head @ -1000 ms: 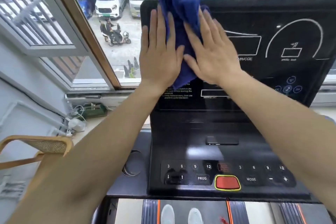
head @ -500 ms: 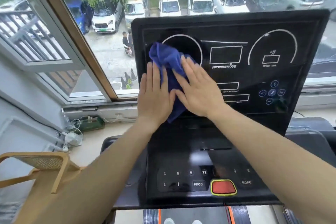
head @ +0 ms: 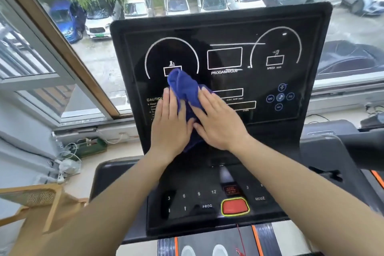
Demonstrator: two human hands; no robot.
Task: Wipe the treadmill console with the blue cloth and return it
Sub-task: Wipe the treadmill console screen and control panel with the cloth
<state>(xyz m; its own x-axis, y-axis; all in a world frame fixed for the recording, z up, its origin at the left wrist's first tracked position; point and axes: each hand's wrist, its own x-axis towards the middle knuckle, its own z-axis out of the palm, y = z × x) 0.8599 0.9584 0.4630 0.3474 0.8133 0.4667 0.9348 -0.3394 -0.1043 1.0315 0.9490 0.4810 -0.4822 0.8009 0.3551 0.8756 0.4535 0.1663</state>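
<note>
The black treadmill console (head: 224, 33) stands upright before me, with white dial outlines and display boxes on its glossy face. A crumpled blue cloth (head: 182, 87) lies bunched against the lower left part of that face. My left hand (head: 171, 124) presses flat on the cloth's left side, fingers together and pointing up. My right hand (head: 218, 120) presses flat on its right side, fingers angled up to the left. The cloth's lower end pokes out between the two wrists. Both palms hide the middle of the cloth.
Below the screen is a button panel (head: 199, 199) with a red stop button (head: 235, 206). A window (head: 87, 33) sits behind and left, looking onto parked cars. A wooden chair (head: 39, 201) stands at lower left, and cables with a power strip (head: 68, 164) lie on the sill.
Both hands and the cloth have slid down the console face from its top left edge to the lower left area. The view has tilted, showing the whole screen.
</note>
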